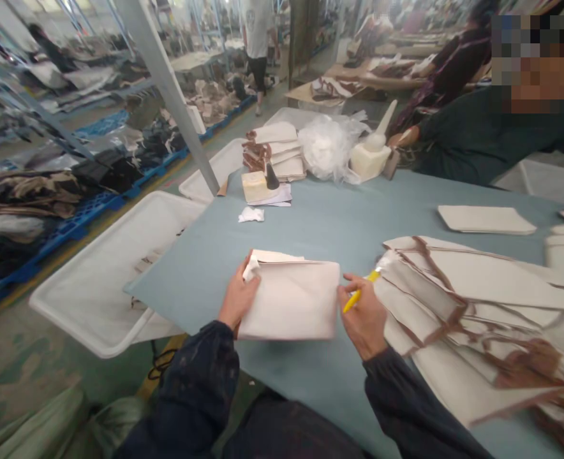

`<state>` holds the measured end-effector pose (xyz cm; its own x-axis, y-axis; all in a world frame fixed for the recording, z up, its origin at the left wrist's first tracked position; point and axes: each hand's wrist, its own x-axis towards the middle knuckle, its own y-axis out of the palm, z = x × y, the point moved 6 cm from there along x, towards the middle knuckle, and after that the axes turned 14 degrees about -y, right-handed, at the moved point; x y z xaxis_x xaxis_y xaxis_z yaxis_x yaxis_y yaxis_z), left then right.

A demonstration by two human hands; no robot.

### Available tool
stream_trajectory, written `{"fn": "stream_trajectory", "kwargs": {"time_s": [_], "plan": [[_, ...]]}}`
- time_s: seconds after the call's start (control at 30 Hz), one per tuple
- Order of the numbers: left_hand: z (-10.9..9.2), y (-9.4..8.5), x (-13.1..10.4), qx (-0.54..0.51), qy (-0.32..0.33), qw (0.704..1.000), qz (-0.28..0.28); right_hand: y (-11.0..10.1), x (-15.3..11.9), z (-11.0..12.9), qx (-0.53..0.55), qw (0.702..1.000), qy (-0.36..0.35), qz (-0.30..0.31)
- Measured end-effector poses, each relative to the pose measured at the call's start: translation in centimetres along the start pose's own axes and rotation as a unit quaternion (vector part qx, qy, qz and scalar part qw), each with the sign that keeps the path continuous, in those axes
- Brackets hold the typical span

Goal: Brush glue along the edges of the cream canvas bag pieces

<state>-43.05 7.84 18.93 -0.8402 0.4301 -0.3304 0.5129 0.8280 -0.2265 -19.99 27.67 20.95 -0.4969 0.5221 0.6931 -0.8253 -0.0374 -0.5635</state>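
My left hand (240, 294) is closed on the left edge of a flat cream bag piece (291, 299), its top edges parted into layers. A small white crumpled bit shows by the thumb; whether it is a cloth or a folded corner I cannot tell. To the right of the piece, my right hand (364, 315) is closed around a yellow-handled brush (372, 276) with pale bristles pointing up and away. The brush tip is close to a loose heap of cream panels with brown edges (435, 268).
The blue-green table (330, 223) carries a yellowish glue bottle with a black nozzle (258, 186), a bigger white bottle (369, 158), a plastic bag (327, 150) and stacked panels (284, 150). White bins (104, 268) stand left, beside a metal post (171, 95). A co-worker (483, 127) is across the table.
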Motion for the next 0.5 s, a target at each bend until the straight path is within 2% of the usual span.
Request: {"fn": "stream_trajectory", "kwargs": {"time_s": [0.07, 0.13, 0.3, 0.4, 0.5], "plan": [[3.2, -0.7, 1.3, 0.026, -0.013, 0.998, -0.047, 1.8, -0.9, -1.3, -0.033, 0.998, -0.002, 0.048], [6.9, -1.7, 0.5, 0.047, -0.023, 0.994, -0.096, 1.4, -2.3, -1.7, -0.057, 0.997, -0.024, 0.050], [15.7, -4.0, -6.5, 0.079, -0.099, 0.980, -0.157, -1.3, -5.0, -0.7, -0.046, 0.992, -0.098, 0.070], [19.8, -5.0, -9.7, 0.069, -0.160, 0.971, -0.162, -0.9, -5.4, 0.4, 0.002, 0.987, -0.133, 0.087], [22.3, -6.3, -10.9, 0.034, -0.194, 0.968, -0.156, 0.4, -5.3, 2.5, 0.039, 0.981, -0.169, 0.089]]}}
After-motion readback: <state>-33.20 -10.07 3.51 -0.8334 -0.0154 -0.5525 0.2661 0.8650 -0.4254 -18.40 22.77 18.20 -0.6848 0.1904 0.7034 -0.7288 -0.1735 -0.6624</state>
